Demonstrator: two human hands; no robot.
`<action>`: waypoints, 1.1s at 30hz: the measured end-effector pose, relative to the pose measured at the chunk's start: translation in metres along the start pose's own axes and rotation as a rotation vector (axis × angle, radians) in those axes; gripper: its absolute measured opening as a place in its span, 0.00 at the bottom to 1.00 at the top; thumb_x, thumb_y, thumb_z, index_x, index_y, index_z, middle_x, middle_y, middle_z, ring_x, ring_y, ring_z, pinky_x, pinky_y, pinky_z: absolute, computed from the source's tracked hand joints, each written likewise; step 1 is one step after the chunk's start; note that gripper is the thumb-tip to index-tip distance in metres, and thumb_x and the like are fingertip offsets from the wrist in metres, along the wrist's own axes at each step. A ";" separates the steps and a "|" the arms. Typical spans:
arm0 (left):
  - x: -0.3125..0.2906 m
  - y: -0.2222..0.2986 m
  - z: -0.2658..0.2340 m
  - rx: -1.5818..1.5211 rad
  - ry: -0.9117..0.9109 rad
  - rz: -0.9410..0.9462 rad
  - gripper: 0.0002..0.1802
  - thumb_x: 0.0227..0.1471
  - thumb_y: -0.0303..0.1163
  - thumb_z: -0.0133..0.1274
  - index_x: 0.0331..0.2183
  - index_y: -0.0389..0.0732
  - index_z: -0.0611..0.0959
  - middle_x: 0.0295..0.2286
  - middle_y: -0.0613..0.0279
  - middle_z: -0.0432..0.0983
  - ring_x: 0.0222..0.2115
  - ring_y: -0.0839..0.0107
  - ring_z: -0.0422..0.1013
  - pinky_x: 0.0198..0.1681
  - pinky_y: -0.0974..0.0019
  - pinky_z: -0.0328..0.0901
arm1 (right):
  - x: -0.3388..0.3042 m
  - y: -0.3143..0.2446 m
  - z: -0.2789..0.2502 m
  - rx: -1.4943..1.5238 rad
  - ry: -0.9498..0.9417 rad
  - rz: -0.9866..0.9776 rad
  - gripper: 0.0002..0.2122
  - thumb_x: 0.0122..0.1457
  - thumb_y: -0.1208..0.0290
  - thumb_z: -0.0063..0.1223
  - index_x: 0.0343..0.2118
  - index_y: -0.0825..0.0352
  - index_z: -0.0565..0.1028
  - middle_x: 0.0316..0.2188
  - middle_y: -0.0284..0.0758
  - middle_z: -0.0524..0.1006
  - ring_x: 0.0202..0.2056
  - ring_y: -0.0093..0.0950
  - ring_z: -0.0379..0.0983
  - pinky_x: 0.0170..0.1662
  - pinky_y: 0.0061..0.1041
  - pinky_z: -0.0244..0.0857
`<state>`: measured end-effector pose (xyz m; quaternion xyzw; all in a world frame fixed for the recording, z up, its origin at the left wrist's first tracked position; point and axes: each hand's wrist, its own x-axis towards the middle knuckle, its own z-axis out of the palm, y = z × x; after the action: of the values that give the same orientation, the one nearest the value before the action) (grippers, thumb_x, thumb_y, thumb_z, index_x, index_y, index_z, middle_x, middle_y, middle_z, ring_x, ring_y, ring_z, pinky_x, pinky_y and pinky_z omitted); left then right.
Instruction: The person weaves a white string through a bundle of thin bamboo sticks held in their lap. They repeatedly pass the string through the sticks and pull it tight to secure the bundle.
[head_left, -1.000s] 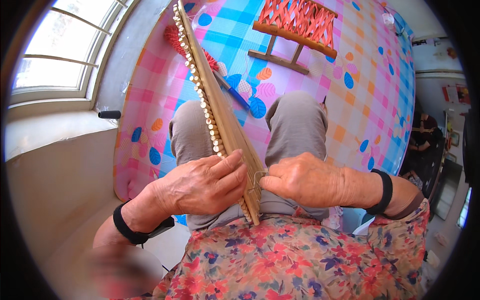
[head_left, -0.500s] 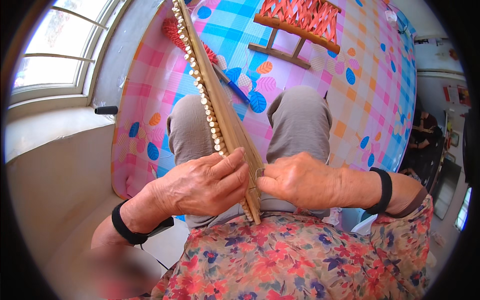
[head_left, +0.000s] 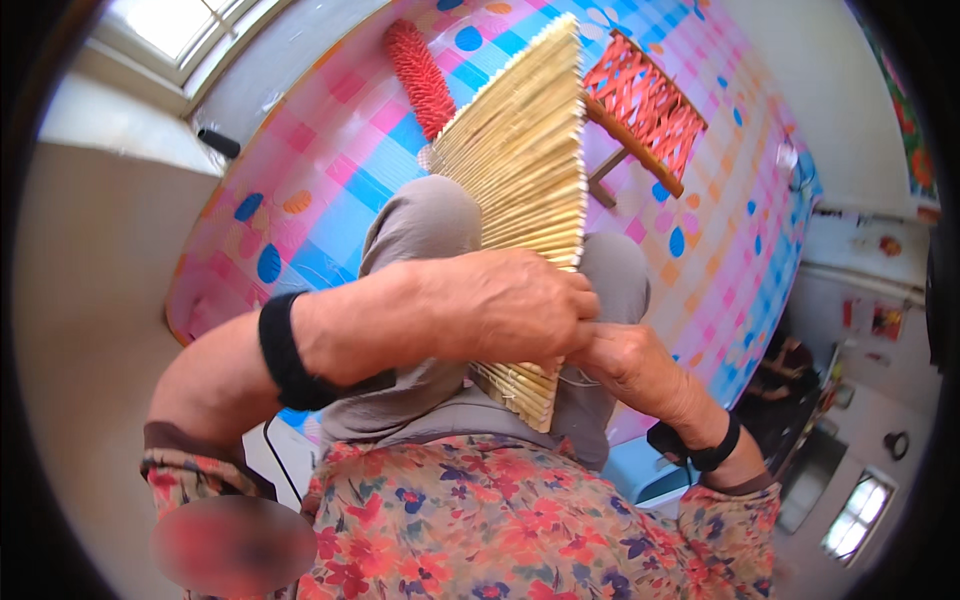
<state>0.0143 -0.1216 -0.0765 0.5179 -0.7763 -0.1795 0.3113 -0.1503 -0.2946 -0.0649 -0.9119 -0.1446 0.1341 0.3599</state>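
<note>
Slanting over the lap point(head_left: 440, 412), a stick mat point(head_left: 525, 150) is crossed toward its near end by the left hand point(head_left: 530, 305); its curled fingers are met at the mat's right edge by the bent right hand point(head_left: 632, 364). How closed either grip is, and on what, cannot be told. A red brush point(head_left: 420, 82) is laid near the sheet's point(head_left: 345, 180) left edge.

Mat point(head_left: 530, 150), one; straw-coloured, of thin stalks set side by side, pale tips along the right edge; flat, tilted, running from near edge of lap point(head_left: 435, 408) out past its far edge
</note>
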 end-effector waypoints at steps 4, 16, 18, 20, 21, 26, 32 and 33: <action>0.005 -0.003 0.011 0.054 0.176 0.096 0.07 0.46 0.28 0.51 0.29 0.35 0.78 0.35 0.57 0.72 0.44 0.61 0.70 0.46 0.64 0.70 | -0.021 0.001 0.007 0.047 0.069 0.206 0.08 0.55 0.80 0.55 0.38 0.66 0.77 0.29 0.40 0.77 0.32 0.40 0.76 0.33 0.32 0.70; -0.024 -0.005 0.017 0.017 0.251 -0.016 0.08 0.47 0.30 0.51 0.30 0.37 0.78 0.40 0.55 0.73 0.53 0.59 0.67 0.53 0.60 0.65 | -0.008 -0.016 0.004 0.022 -0.051 0.299 0.07 0.53 0.80 0.57 0.36 0.69 0.76 0.27 0.44 0.75 0.31 0.45 0.74 0.33 0.34 0.68; -0.027 -0.006 0.018 0.042 0.261 -0.013 0.08 0.47 0.31 0.51 0.30 0.38 0.79 0.41 0.56 0.73 0.54 0.60 0.66 0.56 0.58 0.63 | -0.004 -0.022 0.003 0.023 -0.056 0.322 0.07 0.54 0.80 0.56 0.36 0.69 0.76 0.27 0.44 0.76 0.31 0.44 0.75 0.33 0.33 0.68; -0.026 -0.006 0.021 0.132 0.331 0.036 0.07 0.47 0.32 0.52 0.30 0.40 0.79 0.41 0.58 0.74 0.56 0.61 0.65 0.59 0.54 0.58 | -0.001 -0.027 0.004 0.044 -0.037 0.340 0.06 0.55 0.80 0.56 0.36 0.69 0.77 0.27 0.44 0.76 0.31 0.44 0.75 0.32 0.32 0.68; -0.025 -0.005 0.022 0.177 0.365 0.061 0.07 0.47 0.32 0.52 0.30 0.41 0.80 0.41 0.59 0.74 0.56 0.62 0.65 0.60 0.52 0.56 | 0.000 -0.029 0.005 0.064 -0.017 0.350 0.06 0.55 0.80 0.56 0.36 0.69 0.76 0.27 0.44 0.76 0.31 0.44 0.75 0.32 0.32 0.68; -0.016 -0.003 0.019 0.274 0.210 0.121 0.06 0.46 0.33 0.54 0.29 0.44 0.81 0.34 0.63 0.76 0.51 0.64 0.68 0.63 0.50 0.50 | -0.001 -0.033 0.010 0.100 0.025 0.384 0.05 0.57 0.78 0.56 0.37 0.69 0.76 0.28 0.46 0.77 0.32 0.44 0.76 0.33 0.32 0.69; -0.015 -0.005 0.012 0.389 0.107 0.148 0.06 0.47 0.39 0.55 0.23 0.51 0.82 0.24 0.75 0.75 0.34 0.73 0.71 0.49 0.62 0.55 | 0.005 -0.039 0.008 0.131 -0.036 0.476 0.08 0.60 0.75 0.54 0.41 0.69 0.70 0.31 0.49 0.77 0.34 0.48 0.76 0.34 0.36 0.69; -0.014 -0.005 0.011 0.381 0.094 0.152 0.06 0.46 0.39 0.55 0.22 0.52 0.82 0.24 0.75 0.75 0.33 0.73 0.71 0.48 0.62 0.55 | 0.005 -0.040 0.008 0.136 -0.031 0.454 0.09 0.61 0.75 0.54 0.41 0.69 0.69 0.31 0.49 0.77 0.34 0.49 0.75 0.34 0.37 0.69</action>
<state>0.0142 -0.1107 -0.0914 0.5150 -0.8178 0.0190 0.2563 -0.1550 -0.2600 -0.0440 -0.8925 0.0681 0.2350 0.3789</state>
